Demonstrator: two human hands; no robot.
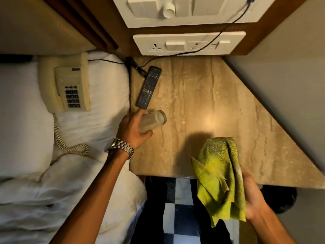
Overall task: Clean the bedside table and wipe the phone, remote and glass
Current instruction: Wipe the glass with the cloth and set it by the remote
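Observation:
My left hand (132, 131) grips a clear glass (153, 121), tilted on its side just above the left part of the marble bedside table (211, 95). My right hand (253, 196) holds a crumpled yellow-green cloth (219, 175) over the table's front edge, apart from the glass. A black remote (149, 87) lies on the table's left side, just beyond the glass. The beige corded phone (67, 81) rests on the white pillow (105, 106) to the left, off the table.
White switch and socket panels (188, 44) sit on the wooden wall behind the table, with a black cable (228, 26) running down to the back left corner. The bed lies at left. A checkered floor (179, 217) shows below the table's front edge.

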